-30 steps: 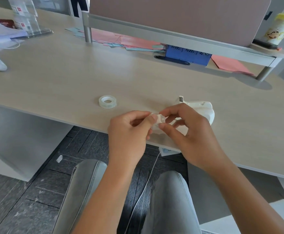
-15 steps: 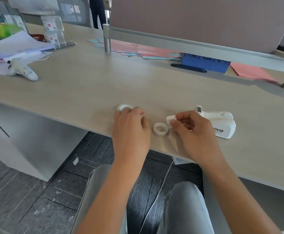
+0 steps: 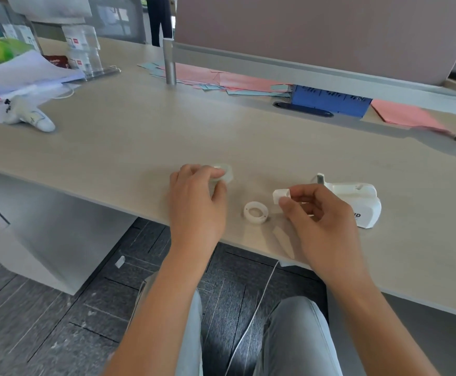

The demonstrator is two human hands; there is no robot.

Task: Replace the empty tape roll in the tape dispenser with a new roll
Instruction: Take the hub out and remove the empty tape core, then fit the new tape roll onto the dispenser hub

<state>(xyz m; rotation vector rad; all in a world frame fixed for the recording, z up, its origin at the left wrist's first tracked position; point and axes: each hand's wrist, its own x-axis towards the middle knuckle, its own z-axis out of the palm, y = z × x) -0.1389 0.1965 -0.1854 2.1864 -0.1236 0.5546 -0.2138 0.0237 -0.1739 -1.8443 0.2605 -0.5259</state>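
A clear new tape roll [image 3: 224, 173] lies on the wooden desk, and my left hand [image 3: 197, 202] grips it with fingers and thumb around its near side. The empty white core [image 3: 256, 213] lies flat on the desk between my hands. My right hand [image 3: 319, 215] pinches a small white plastic piece [image 3: 280, 196], apparently the dispenser's hub, just above the desk. The white tape dispenser [image 3: 362, 202] sits right behind that hand, its cutter end pointing left and partly hidden by my fingers.
A desk divider [image 3: 316, 71] runs along the back with pink and blue papers [image 3: 221, 80] and a blue box [image 3: 330, 100] under it. A paper stack [image 3: 23, 74] and a white object [image 3: 31, 118] lie far left. The desk edge [image 3: 113, 204] is close to my knees.
My hands separated: the empty core was set down on the desk, my left hand reached left and closed on the new roll, and my right hand kept the white piece.
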